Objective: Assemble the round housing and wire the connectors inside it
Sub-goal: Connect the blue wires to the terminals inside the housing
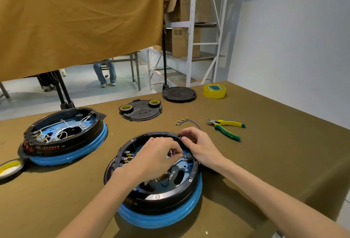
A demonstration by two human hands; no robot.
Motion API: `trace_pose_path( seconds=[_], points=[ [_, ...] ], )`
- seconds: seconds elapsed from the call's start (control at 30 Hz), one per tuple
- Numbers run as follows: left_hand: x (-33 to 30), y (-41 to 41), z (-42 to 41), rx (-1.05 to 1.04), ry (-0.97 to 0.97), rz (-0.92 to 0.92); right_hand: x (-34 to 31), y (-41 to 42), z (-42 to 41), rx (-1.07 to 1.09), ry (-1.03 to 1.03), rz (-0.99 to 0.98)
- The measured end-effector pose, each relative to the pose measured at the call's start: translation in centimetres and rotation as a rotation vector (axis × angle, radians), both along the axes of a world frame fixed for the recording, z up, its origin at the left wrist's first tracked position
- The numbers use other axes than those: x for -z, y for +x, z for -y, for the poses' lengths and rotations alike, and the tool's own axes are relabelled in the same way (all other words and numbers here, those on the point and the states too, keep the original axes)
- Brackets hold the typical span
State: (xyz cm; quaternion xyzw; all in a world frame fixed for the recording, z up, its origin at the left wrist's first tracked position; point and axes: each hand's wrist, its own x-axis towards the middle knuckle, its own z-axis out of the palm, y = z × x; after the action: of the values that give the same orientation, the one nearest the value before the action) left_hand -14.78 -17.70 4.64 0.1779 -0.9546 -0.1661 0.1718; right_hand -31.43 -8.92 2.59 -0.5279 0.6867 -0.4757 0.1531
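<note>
A round black housing (157, 190) with a blue base ring sits on the olive table (265, 143), nearest the viewer. Both hands reach inside it. The left hand (153, 157) pinches a brass connector (183, 155) on a blue wire (178, 162), held against a small black terminal (189, 157) at the housing's right wall. The right hand (198, 145) curls over that rim, gripping it beside the terminal. Pliers (226, 126) lie to the right, a second housing (64, 135) to the left.

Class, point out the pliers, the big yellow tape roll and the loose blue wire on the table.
pliers (228, 128): head view, on the handles.
yellow tape roll (214, 91): head view, outer side.
loose blue wire (186, 122): head view, mid-length.
</note>
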Motion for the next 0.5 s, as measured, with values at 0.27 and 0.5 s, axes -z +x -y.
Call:
trace_pose_path(
  seconds=[0.27,0.5],
  points=[
    [1.0,0.8,0.8,0.005,0.111,-0.082,0.6,-0.1,1.1,-0.06,-0.045,0.042],
    [1.0,0.7,0.8,0.011,0.069,-0.116,1.1,0.0,1.2,-0.059,-0.067,0.08]
  ],
)
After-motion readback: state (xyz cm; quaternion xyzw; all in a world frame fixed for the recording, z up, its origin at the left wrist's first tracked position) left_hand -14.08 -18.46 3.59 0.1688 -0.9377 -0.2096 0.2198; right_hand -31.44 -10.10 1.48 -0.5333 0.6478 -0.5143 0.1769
